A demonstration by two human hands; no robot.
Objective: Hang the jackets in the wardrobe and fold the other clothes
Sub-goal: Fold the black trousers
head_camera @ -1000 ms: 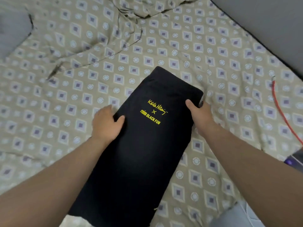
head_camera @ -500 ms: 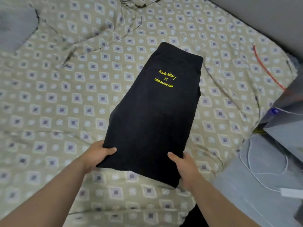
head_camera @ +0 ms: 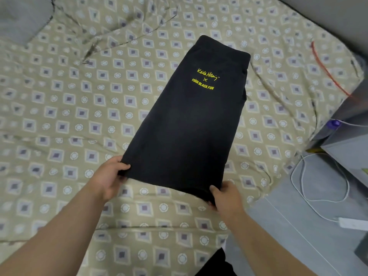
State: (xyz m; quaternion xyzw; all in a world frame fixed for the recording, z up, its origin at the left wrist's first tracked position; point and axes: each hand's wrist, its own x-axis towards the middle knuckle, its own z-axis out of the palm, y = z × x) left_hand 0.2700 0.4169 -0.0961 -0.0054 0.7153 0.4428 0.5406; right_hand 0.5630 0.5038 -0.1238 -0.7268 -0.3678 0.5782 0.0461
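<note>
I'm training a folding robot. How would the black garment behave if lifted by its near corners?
Probably floppy: the black garment is soft cloth lying flat on the bedsheet, so its middle would likely sag between the left hand and right hand gripping its near corners. Being thin, it is likely light. Pushed, it would probably bunch, not slide.

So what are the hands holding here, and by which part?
The black garment: left hand and right hand each grip a near-edge corner.

Lighting: dim, even, soft; faint shadow under black folded fabric garment (head_camera: 189, 126), near edge. Focus: soft overall. Distortion: wide-angle bowing at frame corners.
</note>
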